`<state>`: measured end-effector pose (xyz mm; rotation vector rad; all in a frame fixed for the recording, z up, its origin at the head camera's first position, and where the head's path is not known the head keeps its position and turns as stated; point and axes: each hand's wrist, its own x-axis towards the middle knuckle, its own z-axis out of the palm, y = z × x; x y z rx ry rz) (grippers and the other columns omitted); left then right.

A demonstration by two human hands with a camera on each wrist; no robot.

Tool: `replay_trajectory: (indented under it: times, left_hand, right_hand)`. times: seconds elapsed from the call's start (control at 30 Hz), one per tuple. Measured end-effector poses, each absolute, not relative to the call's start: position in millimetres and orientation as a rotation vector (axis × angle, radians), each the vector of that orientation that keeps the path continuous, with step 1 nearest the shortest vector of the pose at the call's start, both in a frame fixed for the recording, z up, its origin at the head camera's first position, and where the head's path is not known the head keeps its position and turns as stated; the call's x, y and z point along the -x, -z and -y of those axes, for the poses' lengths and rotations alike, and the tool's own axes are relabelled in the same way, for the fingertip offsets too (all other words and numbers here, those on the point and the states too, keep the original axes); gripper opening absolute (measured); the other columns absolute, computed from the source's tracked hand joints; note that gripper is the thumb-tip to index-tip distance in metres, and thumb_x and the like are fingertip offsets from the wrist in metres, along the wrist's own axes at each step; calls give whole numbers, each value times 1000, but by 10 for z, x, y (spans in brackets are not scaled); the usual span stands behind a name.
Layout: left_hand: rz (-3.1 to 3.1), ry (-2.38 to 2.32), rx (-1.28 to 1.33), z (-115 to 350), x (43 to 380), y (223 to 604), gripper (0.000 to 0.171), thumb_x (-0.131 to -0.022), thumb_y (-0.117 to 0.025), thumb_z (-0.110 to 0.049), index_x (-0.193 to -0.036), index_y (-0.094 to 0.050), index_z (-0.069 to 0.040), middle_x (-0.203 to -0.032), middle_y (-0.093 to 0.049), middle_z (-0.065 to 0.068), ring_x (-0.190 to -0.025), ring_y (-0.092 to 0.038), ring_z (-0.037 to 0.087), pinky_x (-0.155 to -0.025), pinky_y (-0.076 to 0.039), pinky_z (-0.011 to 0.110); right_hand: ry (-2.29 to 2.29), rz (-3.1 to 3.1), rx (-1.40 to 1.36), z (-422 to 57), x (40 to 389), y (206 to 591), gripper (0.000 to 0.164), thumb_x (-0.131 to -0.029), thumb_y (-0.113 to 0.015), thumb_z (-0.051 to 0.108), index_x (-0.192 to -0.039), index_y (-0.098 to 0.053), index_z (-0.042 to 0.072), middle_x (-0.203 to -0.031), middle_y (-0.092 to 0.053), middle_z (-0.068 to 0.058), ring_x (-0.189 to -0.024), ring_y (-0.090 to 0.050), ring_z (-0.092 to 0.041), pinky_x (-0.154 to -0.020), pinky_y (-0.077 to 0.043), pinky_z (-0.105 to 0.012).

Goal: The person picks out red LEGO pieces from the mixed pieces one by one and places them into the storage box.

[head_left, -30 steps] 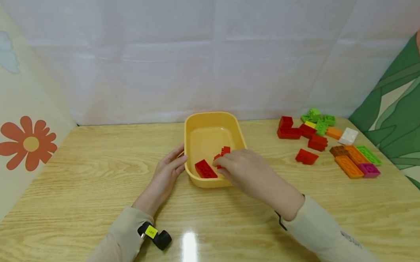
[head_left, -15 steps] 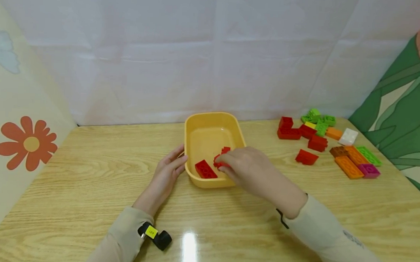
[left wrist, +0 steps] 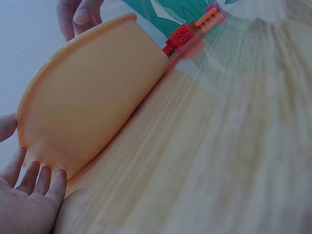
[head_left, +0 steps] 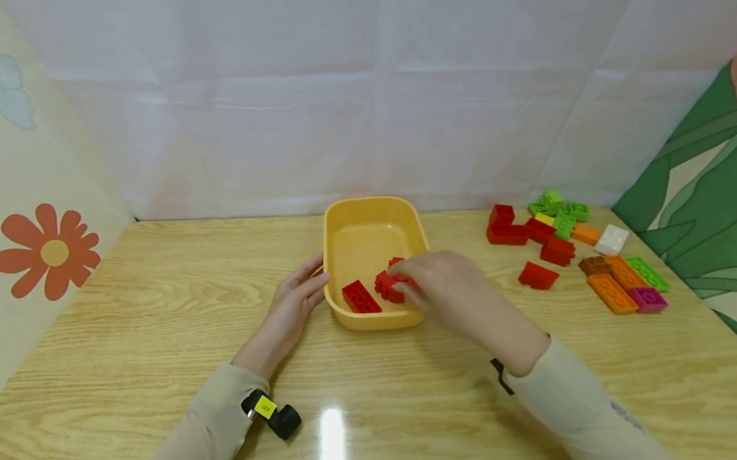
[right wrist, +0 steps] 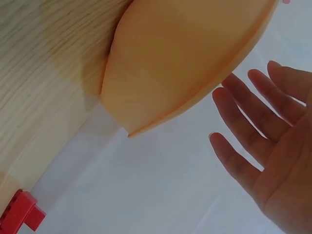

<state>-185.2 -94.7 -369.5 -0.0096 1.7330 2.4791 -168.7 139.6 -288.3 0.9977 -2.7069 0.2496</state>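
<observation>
A yellow plastic bin stands on the table with several red toy bricks inside. One red brick lies in its front left corner, and a cluster of red bricks lies to the right of it. My left hand rests against the bin's left outer wall; in the left wrist view its fingers touch the wall, thumb near the rim. My right hand hovers over the bin's right rim, fingertips above the cluster. The right wrist view shows its fingers spread, nothing visible between them.
Loose bricks lie at the back right: red bricks, green bricks, orange bricks, a white brick and a magenta brick. A white sheet hangs behind the table.
My right hand has drawn back a little to the right and up, uncovering more of the red cluster in the bin. The left hand and bin have stayed put.
</observation>
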Motion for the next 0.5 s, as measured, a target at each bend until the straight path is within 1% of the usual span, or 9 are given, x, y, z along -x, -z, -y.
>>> replay_trajectory:
  times: [0.17,0.27,0.4,0.5]
  left_hand:
    - [-1755,-2459,-4,951,1855,3694,54,-93,-50,-8,-144,-34,-2,-152,-35,13,-132,-41,21,-89,-51,9]
    - [-1764,-2449,-9,957,1857,3693,54,-94,-50,-8,-145,-34,-3,-153,-35,12,-131,-41,21,-89,-50,9]
    - [-1757,-2449,-7,960,1857,3694,54,-94,-50,-8,-145,-34,-3,-153,-34,13,-131,-41,21,-88,-51,10]
    - [-1750,-2453,-5,961,1860,3700,53,-94,-50,-7,-145,-34,-3,-153,-34,13,-132,-40,21,-88,-51,10]
  right_hand:
    - [-207,2766,-920,-1457,1740,2845,28,-85,-66,27,-107,-69,9,-95,-76,-6,-83,-65,-23,-79,-58,-44]
    - [-194,2769,-895,-1503,1770,2828,30,-86,-65,28,-109,-68,8,-95,-75,-8,-84,-65,-24,-80,-58,-45]
    - [-199,2787,-874,-1552,1795,2806,32,-87,-63,29,-111,-67,8,-99,-75,-9,-87,-65,-25,-83,-57,-47]
    - [-204,2818,-835,-1585,1800,2780,33,-87,-63,29,-113,-66,8,-102,-74,-9,-89,-65,-24,-82,-58,-45]
